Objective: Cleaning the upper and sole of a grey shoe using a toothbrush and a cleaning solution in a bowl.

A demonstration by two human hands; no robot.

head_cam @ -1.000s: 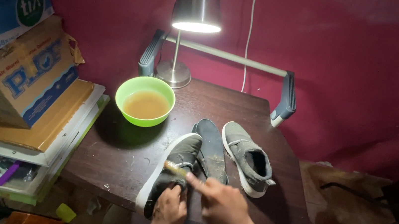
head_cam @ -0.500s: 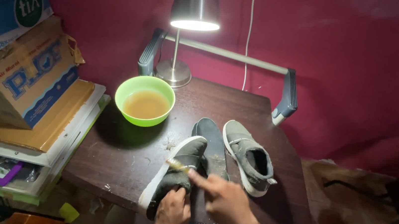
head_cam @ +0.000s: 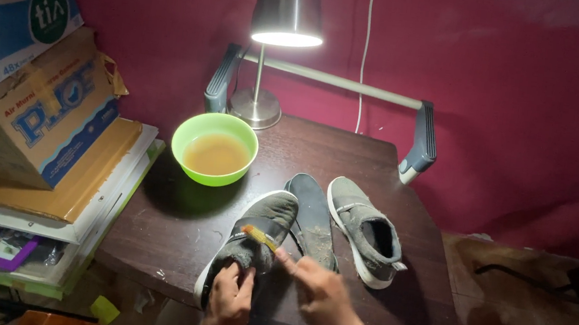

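The left hand (head_cam: 228, 301) closed around the grey fabric shoe (head_cam: 248, 241), steadying it on the dark wooden desk (head_cam: 172, 233), while the right hand (head_cam: 318, 293) pinched a small yellow-handled brush (head_cam: 260, 237) against its upper.

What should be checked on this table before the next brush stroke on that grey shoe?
1. Shoe held steady: ok. The left hand grips the heel end of the grey shoe.
2. Brush on the shoe: ok. The right hand holds a small brush against its upper.
3. Bowl clear of the hands: ok. The green bowl of brownish liquid sits apart, near the lamp.
4. Second shoe out of the way: ok. It lies to the right, with a dark insole between the shoes.
5. Brush wet enough: cannot tell.
6. Table edge: cannot tell, though the held shoe's heel looks close to it.
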